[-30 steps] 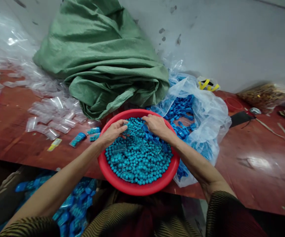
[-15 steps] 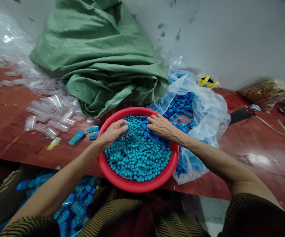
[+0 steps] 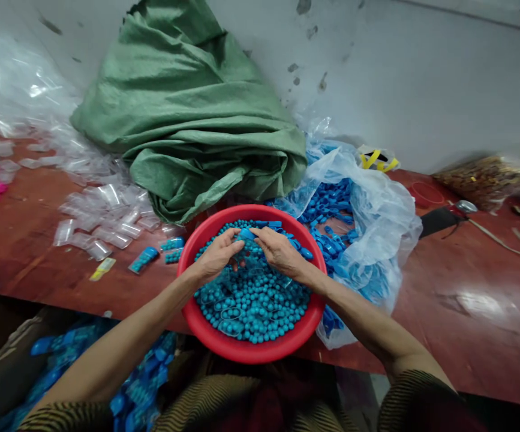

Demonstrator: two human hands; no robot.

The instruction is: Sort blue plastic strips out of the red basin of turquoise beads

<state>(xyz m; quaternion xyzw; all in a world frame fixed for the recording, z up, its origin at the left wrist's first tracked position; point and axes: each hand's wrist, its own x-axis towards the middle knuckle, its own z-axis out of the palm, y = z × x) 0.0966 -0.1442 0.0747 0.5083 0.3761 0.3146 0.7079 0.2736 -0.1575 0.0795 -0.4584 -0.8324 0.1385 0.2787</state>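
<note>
Over the red basin [image 3: 188,306], both my hands meet at a small clear plastic case whose blue cap [image 3: 247,234] shows between my fingertips. My left hand [image 3: 218,257] is closed round the clear case, mostly hidden by the fingers. Pinching the blue cap from the other side is my right hand [image 3: 280,251]. Turquoise beads [image 3: 255,306] fill the basin below, with clear cases among them. Several loose blue caps [image 3: 293,237] lie along its far right side. Left of the basin lie two capped cases of beads [image 3: 143,260].
Empty clear cases [image 3: 111,225] are heaped at left on the red table [image 3: 439,300]. Behind stands a green sack [image 3: 210,120]. A plastic bag [image 3: 376,222] of blue caps opens at right. More capped cases [image 3: 145,378] are piled below the table edge.
My right hand has come left from the blue caps to my left hand, bringing a blue cap to the clear case. The view has shifted slightly.
</note>
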